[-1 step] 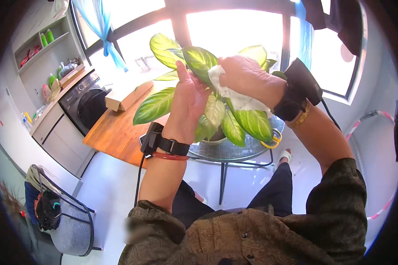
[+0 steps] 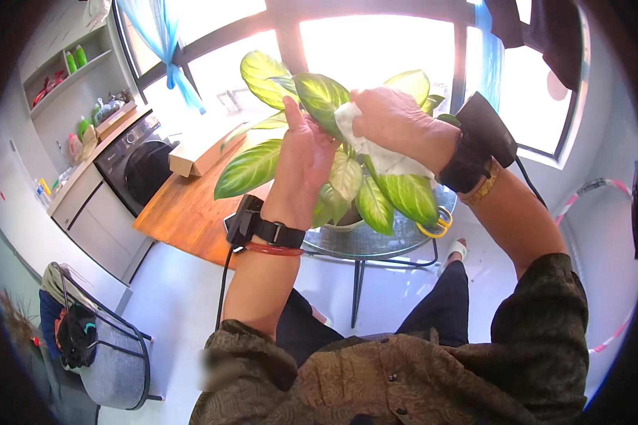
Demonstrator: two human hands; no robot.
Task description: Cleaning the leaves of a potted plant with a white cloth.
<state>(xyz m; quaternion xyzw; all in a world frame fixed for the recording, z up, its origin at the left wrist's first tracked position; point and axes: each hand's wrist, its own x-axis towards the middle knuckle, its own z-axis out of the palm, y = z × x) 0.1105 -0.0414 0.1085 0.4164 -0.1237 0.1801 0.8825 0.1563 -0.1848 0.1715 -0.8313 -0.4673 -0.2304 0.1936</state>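
Dieffenbachia [image 2: 344, 176] w/ green-and-cream leaves stands in a pot [image 2: 349, 224] on a round glass bench [image 2: 397, 246], directly in front of the person, bright window [image 2: 376, 53] behind. R hand [image 2: 403, 120] has its fingers clamped on a white cloth [image 2: 393, 161], held against the right side of an upper leaf [image 2: 320, 98]; rest of cloth hangs down over lower foliage. L hand [image 2: 306, 154] is at the same leaf's base, palm showing, thumb up & apart; its other fingers are partly hidden, so can't tell if they're closed on anything. L wrist: black strap [image 2: 279, 233] + red bangle [image 2: 273, 250]. R wrist: gold bracelet [image 2: 482, 184]. Yellow-handled scissors [image 2: 444, 227] at right edge of glass bench, just beside a leaf tip. Off left: wooden bench [image 2: 184, 219] w/ cardboard box [image 2: 204, 152], front-load washer [image 2: 149, 170] beyond. Chair [image 2: 117, 372] w/ clothes on it, lower left.
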